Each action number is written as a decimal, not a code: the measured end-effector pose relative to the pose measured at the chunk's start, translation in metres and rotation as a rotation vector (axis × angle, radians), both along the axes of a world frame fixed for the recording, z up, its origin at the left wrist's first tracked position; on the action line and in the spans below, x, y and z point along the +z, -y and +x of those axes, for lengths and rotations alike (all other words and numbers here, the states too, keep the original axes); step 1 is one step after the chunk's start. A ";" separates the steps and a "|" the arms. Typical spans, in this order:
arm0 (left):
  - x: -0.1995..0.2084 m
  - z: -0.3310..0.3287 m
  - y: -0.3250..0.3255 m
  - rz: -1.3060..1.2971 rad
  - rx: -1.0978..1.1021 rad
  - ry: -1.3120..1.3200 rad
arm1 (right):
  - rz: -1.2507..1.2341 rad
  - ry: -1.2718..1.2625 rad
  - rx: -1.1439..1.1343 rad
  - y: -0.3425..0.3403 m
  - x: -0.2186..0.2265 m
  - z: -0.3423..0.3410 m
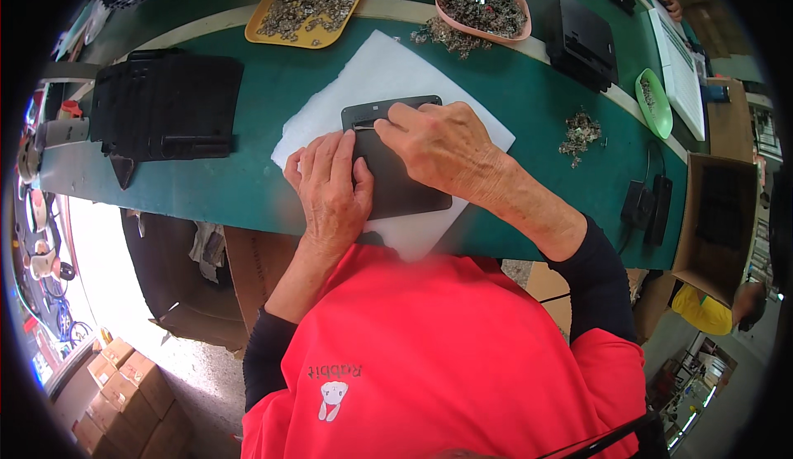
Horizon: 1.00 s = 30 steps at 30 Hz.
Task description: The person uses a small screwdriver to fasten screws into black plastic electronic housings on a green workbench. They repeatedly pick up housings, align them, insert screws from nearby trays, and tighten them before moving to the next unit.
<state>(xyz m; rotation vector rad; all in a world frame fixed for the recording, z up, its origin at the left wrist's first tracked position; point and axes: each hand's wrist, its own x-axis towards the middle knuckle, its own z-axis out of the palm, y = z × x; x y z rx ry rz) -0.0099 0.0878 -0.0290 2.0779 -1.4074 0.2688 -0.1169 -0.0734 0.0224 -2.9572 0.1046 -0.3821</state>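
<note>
Largest of all, a long, flat green counter (pixel 273 79), with an angular white foam sheet (pixel 384 67) laid askew on top. To the left, black moulded plastic parts (pixel 165 104), overlapping and well apart from the hands (finished or waiting, cannot tell). On the foam, directly in front of the body, a dark, flat, round-cornered plastic panel (pixel 405 191), under both hands; by judgement, partway through and not yet done. Over the far part of the panel, the right hand (pixel 442 141), with thumb and fingers bent and drawn in; cannot tell whether this grip is clamped on something small. Along the panel's left side, the left hand (pixel 330 186), with fingers side by side and thumb apart: a loose grip, seemingly for steadying. Farther back, a yellow plastic tray (pixel 281 40), then a pink plastic bowl (pixel 526 21), both well stocked with small silvery pieces, with plenty apparently left to use. To the right, a loose heap of silvery bits (pixel 581 133) on the counter. Smallest, a narrow recess (pixel 364 125) near the fingertips; filled or bare, too small to tell.
</note>
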 end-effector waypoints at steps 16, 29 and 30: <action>-0.008 0.002 0.003 -0.094 -0.074 0.038 | -0.169 -0.137 0.123 0.001 0.015 0.012; -0.006 0.000 0.003 -0.133 -0.078 0.025 | -0.266 -0.156 0.293 -0.007 0.040 0.037; -0.008 -0.001 0.004 -0.129 -0.062 0.029 | -0.244 -0.179 0.274 -0.001 0.041 0.036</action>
